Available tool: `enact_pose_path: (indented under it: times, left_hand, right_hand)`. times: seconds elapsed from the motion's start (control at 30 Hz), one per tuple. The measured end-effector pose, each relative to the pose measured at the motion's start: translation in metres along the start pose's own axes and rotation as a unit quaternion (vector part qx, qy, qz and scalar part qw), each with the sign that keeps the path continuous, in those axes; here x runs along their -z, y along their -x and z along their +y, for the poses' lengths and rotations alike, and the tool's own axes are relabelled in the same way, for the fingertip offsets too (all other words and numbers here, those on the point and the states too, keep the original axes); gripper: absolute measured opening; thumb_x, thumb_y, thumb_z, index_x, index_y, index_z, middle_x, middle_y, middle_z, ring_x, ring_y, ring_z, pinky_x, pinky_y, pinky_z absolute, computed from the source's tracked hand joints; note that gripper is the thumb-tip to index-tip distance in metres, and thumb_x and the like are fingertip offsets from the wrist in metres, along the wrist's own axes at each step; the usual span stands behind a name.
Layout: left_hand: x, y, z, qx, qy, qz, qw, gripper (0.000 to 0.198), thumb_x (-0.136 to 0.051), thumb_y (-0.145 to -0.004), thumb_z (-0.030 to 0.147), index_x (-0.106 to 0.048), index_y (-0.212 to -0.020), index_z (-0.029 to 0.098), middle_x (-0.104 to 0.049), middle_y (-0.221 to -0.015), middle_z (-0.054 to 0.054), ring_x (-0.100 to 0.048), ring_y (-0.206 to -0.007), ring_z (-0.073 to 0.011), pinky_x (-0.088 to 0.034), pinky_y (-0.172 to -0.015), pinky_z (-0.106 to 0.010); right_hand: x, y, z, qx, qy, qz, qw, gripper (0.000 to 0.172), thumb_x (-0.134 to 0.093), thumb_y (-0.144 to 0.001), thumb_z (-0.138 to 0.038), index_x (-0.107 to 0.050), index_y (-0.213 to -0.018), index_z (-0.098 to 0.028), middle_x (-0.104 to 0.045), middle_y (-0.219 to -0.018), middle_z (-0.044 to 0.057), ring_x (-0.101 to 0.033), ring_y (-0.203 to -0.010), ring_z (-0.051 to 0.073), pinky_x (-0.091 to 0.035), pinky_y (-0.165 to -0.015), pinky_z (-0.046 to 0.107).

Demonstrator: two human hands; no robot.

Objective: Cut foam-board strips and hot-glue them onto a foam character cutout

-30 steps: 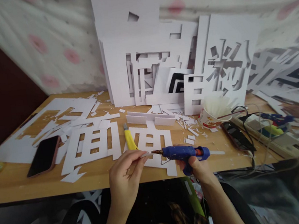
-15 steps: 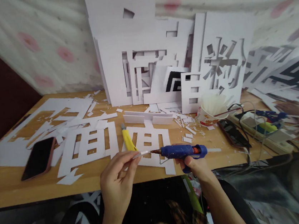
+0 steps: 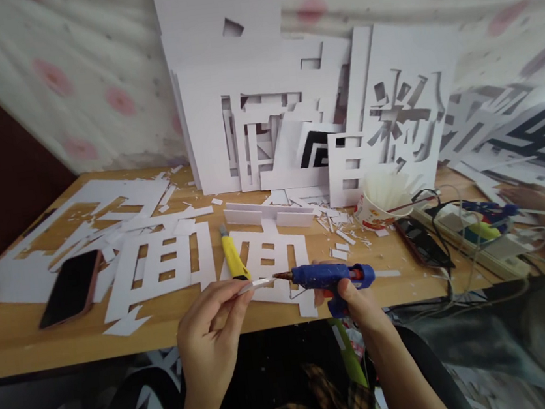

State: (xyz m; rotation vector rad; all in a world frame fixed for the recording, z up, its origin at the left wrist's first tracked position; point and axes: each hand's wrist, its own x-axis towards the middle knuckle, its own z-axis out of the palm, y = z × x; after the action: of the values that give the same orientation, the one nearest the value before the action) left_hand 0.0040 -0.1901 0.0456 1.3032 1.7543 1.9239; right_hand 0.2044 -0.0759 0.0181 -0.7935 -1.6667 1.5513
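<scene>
Between thumb and fingers, my left hand (image 3: 213, 333) pinches a small white strip (image 3: 257, 284) above the table's front edge. My right hand (image 3: 355, 300) is wrapped round the handle of a blue glue gun (image 3: 327, 277). Its brown nozzle points left, at the right end of the strip; whether they touch I cannot tell. Beneath them on the table lies a white cut-out character (image 3: 282, 249) with upright white strips along its top edge. Beside it rests a yellow utility knife (image 3: 233, 255), just beyond my left fingers.
Another white cut-out (image 3: 161, 263) and a phone (image 3: 70, 290) lie to the left. White boards (image 3: 210, 133) lean at the back. A paper cup (image 3: 371, 209) of glue sticks, a dark device (image 3: 422, 243) and a cabled power strip (image 3: 499, 257) stand right. Scraps litter the wooden table (image 3: 48, 351).
My left hand has drawn slightly left and the strip now shows more length between fingers and nozzle. The glue gun has shifted slightly left with my right hand.
</scene>
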Motion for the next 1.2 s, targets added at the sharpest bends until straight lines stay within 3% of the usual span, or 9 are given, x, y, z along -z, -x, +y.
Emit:
enact_pose_path:
  times: [0.17, 0.33, 0.47, 0.6, 0.77, 0.93, 1.03, 1.2]
  left_hand:
    - [-0.005, 0.001, 0.005, 0.026, 0.020, 0.020, 0.999, 0.005, -0.074, -0.081, 0.019, -0.075, -0.084, 0.023, -0.073, -0.085, -0.001, -0.070, -0.078, -0.0128, -0.061, -0.070, -0.019]
    - [-0.003, 0.000, 0.001, 0.021, 0.025, -0.009, 0.999, 0.008, -0.075, -0.080, 0.018, -0.076, -0.085, 0.024, -0.073, -0.086, -0.002, -0.070, -0.078, -0.0143, -0.061, -0.071, -0.020]
    - [0.001, -0.001, -0.003, 0.009, 0.007, -0.027, 1.000, 0.010, -0.074, -0.080, 0.017, -0.076, -0.087, 0.024, -0.074, -0.087, -0.002, -0.071, -0.078, -0.0145, -0.062, -0.071, -0.021]
    - [0.000, -0.001, -0.001, 0.011, 0.016, -0.005, 1.000, 0.009, -0.075, -0.080, 0.018, -0.077, -0.086, 0.024, -0.074, -0.085, -0.001, -0.070, -0.077, -0.0138, -0.061, -0.070, -0.020]
    - [-0.002, 0.000, 0.002, 0.041, 0.037, 0.040, 0.998, 0.005, -0.077, -0.078, 0.022, -0.077, -0.083, 0.024, -0.073, -0.082, -0.001, -0.070, -0.073, -0.0136, -0.061, -0.069, -0.021]
    - [0.003, 0.000, -0.002, 0.047, 0.024, 0.029, 0.998, 0.007, -0.078, -0.077, 0.024, -0.077, -0.084, 0.022, -0.074, -0.082, -0.002, -0.071, -0.072, -0.0147, -0.062, -0.068, -0.022]
    - [0.005, 0.000, -0.005, 0.064, 0.037, 0.052, 0.996, 0.008, -0.079, -0.076, 0.026, -0.076, -0.083, 0.021, -0.074, -0.080, -0.002, -0.072, -0.071, -0.0155, -0.062, -0.069, -0.024]
    - [0.001, 0.001, -0.017, 0.142, 0.114, 0.076, 0.980, 0.020, -0.085, -0.069, 0.031, -0.075, -0.081, 0.019, -0.074, -0.073, -0.002, -0.072, -0.064, -0.0156, -0.063, -0.066, -0.025]
  right_hand:
    - [-0.004, -0.003, -0.003, 0.024, -0.009, 0.011, 1.000, 0.062, -0.059, -0.075, -0.079, -0.070, -0.074, -0.018, -0.065, -0.054, 0.004, -0.064, -0.056, 0.020, -0.054, -0.062, 0.031]
    - [-0.008, -0.002, -0.004, 0.019, -0.011, 0.020, 1.000, 0.060, -0.061, -0.073, -0.078, -0.065, -0.063, -0.019, -0.063, -0.053, 0.004, -0.061, -0.052, 0.018, -0.051, -0.054, 0.029]
    - [-0.009, -0.002, -0.005, -0.006, 0.005, 0.031, 0.999, 0.063, -0.063, -0.068, -0.081, -0.065, -0.067, -0.019, -0.058, -0.049, 0.002, -0.055, -0.044, 0.015, -0.045, -0.044, 0.026]
    - [-0.007, -0.001, -0.003, -0.010, -0.004, 0.041, 0.999, 0.060, -0.066, -0.068, -0.078, -0.065, -0.071, -0.018, -0.057, -0.050, 0.001, -0.053, -0.042, 0.013, -0.043, -0.041, 0.024]
    - [-0.004, 0.000, -0.002, -0.017, -0.013, 0.032, 0.999, 0.056, -0.068, -0.069, -0.074, -0.059, -0.060, -0.019, -0.056, -0.050, 0.000, -0.051, -0.042, 0.011, -0.044, -0.041, 0.023]
    - [-0.006, 0.000, -0.005, -0.030, -0.003, 0.050, 0.998, 0.061, -0.067, -0.065, -0.079, -0.058, -0.057, -0.019, -0.051, -0.046, -0.001, -0.046, -0.039, 0.011, -0.040, -0.038, 0.022]
    - [-0.007, 0.000, -0.004, -0.036, -0.005, 0.055, 0.998, 0.062, -0.066, -0.063, -0.081, -0.058, -0.057, -0.019, -0.052, -0.045, 0.000, -0.046, -0.040, 0.011, -0.039, -0.038, 0.023]
    - [-0.011, 0.002, -0.002, -0.065, -0.049, 0.053, 0.995, 0.065, -0.063, -0.068, -0.081, -0.071, -0.076, -0.017, -0.063, -0.053, 0.004, -0.049, -0.043, 0.013, -0.031, -0.036, 0.022]
